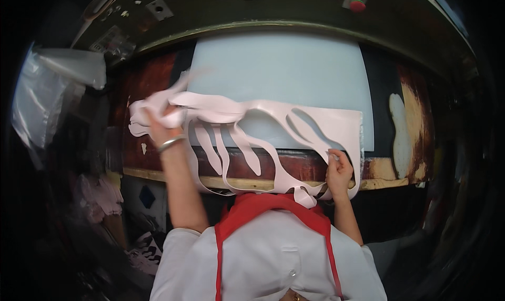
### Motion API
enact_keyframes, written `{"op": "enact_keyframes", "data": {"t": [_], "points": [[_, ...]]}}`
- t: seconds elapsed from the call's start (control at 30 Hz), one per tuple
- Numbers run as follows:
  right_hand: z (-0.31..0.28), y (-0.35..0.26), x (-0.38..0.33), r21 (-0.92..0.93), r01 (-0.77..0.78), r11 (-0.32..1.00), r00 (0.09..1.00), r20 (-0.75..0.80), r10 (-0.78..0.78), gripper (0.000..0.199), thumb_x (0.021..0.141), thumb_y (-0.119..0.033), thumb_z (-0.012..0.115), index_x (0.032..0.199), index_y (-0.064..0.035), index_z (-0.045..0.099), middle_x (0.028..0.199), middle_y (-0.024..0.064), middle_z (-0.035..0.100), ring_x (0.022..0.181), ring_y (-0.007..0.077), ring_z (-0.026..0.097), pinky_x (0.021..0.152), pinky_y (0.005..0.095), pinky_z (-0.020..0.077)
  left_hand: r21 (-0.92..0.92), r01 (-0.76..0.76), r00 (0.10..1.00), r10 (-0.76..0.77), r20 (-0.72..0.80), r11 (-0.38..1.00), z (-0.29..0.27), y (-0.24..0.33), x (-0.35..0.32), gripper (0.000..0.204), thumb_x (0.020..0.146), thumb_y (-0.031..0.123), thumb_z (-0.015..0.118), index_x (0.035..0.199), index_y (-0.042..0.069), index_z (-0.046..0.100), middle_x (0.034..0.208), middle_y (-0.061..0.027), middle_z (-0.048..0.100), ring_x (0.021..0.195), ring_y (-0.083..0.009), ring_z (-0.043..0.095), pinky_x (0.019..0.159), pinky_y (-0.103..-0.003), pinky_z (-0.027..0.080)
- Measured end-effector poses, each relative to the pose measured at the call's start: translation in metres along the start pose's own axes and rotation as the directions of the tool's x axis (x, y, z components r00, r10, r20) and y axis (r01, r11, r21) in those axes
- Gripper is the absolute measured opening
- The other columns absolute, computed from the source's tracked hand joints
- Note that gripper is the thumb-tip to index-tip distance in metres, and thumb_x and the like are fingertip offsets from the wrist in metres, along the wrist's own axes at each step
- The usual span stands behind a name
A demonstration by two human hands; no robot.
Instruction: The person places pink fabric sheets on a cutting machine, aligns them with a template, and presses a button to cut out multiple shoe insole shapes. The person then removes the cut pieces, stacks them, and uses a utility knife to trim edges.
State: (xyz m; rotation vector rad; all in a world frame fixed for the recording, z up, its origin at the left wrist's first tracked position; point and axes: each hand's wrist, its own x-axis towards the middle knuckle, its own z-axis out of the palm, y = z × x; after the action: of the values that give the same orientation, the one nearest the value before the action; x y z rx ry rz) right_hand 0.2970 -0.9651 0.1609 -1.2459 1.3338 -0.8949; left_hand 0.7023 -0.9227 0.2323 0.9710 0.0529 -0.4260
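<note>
A pale pink cut sheet with long, insole-shaped holes lies across the table and hangs over its front edge. My left hand, wearing a silver bangle and smeared by motion, is closed around pale pink insole-shaped pieces at the sheet's left end. Their rounded ends stick out in layers beyond my fingers; how many is hidden. Loose pink strips dangle below. On the right, my right hand pinches the sheet's narrow border beside a hole.
Beneath the sheet is a white cutting board on a reddish-brown table. A dark green machine beam with red buttons crosses the back. An insole-shaped die rests at right. Clear plastic bags hang at left, above pink scraps.
</note>
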Motion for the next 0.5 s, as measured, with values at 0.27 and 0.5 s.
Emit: {"op": "enact_keyframes", "data": {"t": [0.27, 0.5], "points": [[-0.055, 0.012, 0.021, -0.731, 0.337, 0.594, 0.783, -0.132, -0.607, 0.020, 0.085, -0.007, 0.065, 0.103, 0.0013, 0.064, 0.100, 0.0155, 0.061, 0.093, 0.0297, 0.060, 0.080, 0.0357, 0.0492, 0.870, -0.357, 0.812, 0.347, 0.469, -0.340, -0.129, 0.126, -0.032, 0.046, 0.079, 0.042, 0.073, 0.098, 0.000, 0.068, 0.084, -0.0199, 0.070, 0.079, -0.0345, 0.069, 0.070, -0.042, 0.053], [-0.125, 0.066, 0.071, -0.494, 0.049, 0.868, 0.987, -0.110, -0.118, 0.053, 0.086, -0.027, 0.068, 0.125, 0.0051, 0.052, 0.127, 0.0226, 0.057, 0.109, 0.0364, 0.058, 0.091, 0.0447, 0.0485, 0.961, -0.184, 0.930, -0.279, 0.238, 0.207, -0.139, 0.012, -0.045, 0.069, 0.075, 0.050, 0.074, 0.121, 0.001, 0.058, 0.116, -0.0265, 0.060, 0.105, -0.0400, 0.060, 0.093, -0.042, 0.047]]}}
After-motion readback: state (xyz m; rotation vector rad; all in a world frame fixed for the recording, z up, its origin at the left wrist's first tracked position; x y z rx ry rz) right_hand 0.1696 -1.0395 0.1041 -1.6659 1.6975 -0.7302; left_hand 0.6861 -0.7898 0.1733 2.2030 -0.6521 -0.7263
